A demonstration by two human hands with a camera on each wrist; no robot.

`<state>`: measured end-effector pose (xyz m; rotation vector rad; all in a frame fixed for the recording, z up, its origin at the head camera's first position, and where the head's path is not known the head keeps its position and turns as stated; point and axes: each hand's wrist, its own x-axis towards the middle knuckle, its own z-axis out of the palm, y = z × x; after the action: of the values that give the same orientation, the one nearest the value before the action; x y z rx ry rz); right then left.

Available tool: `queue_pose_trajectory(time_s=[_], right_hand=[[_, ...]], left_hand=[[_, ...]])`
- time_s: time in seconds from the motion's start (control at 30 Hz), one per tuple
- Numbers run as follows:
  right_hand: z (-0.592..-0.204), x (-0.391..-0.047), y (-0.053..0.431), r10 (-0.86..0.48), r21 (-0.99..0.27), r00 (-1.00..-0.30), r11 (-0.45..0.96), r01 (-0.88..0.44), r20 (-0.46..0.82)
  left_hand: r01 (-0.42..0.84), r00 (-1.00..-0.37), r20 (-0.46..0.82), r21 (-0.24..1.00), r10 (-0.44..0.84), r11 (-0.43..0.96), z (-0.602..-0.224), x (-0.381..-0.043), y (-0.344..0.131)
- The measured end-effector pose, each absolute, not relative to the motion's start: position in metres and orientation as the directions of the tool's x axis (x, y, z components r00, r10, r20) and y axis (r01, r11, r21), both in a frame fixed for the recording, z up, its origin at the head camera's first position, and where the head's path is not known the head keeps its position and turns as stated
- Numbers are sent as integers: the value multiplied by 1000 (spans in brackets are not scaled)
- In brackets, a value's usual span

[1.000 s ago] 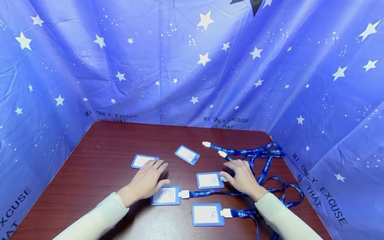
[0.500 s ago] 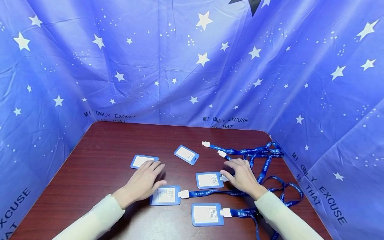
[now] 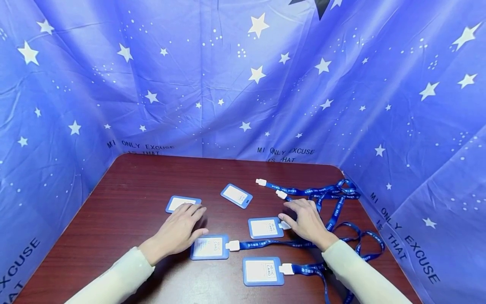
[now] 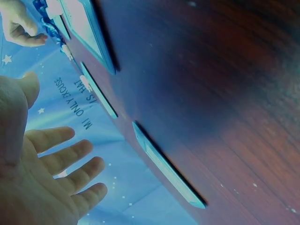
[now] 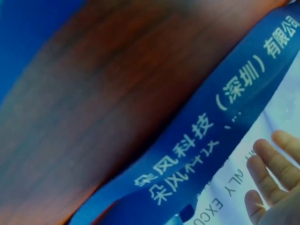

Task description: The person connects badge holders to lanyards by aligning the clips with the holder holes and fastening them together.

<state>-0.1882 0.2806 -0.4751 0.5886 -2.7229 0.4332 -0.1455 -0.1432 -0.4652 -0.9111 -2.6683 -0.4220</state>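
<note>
My left hand (image 3: 176,228) hovers over the left side of the table, fingers loosely spread and holding nothing. Its fingertips overlap a loose blue-framed badge holder (image 3: 176,203), and its thumb overlaps the corner of another badge holder (image 3: 209,247) clipped to a blue lanyard (image 3: 262,244). In the left wrist view the left palm (image 4: 42,183) shows bare. My right hand (image 3: 307,221), fingers relaxed, is beside the white clip (image 3: 284,226) of a third badge holder (image 3: 264,228), covering part of its lanyard. Printed lanyard ribbon (image 5: 225,98) runs close past the right fingers (image 5: 267,180).
Another loose badge holder (image 3: 236,196) lies slanted at the middle back. Nearer the front is a badge holder (image 3: 262,271) on a lanyard. Two lanyard ends with white clips (image 3: 261,182) point left at the back. Tangled lanyards (image 3: 341,192) cover the table's right side; a starry curtain (image 3: 228,84) surrounds it.
My left hand has drawn back slightly to the left, uncovering a little more of the clipped badge holder. The right hand has barely moved, and the badge holders and lanyards lie as before.
</note>
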Motion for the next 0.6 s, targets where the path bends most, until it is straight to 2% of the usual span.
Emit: queue_pose_trajectory(time_s=[0.6], right_hand=[[-471, -199, 283, -320, -201, -871, 888, -413, 373]], left_hand=[[638, -748, 365, 164, 554, 752, -468, -142, -150]])
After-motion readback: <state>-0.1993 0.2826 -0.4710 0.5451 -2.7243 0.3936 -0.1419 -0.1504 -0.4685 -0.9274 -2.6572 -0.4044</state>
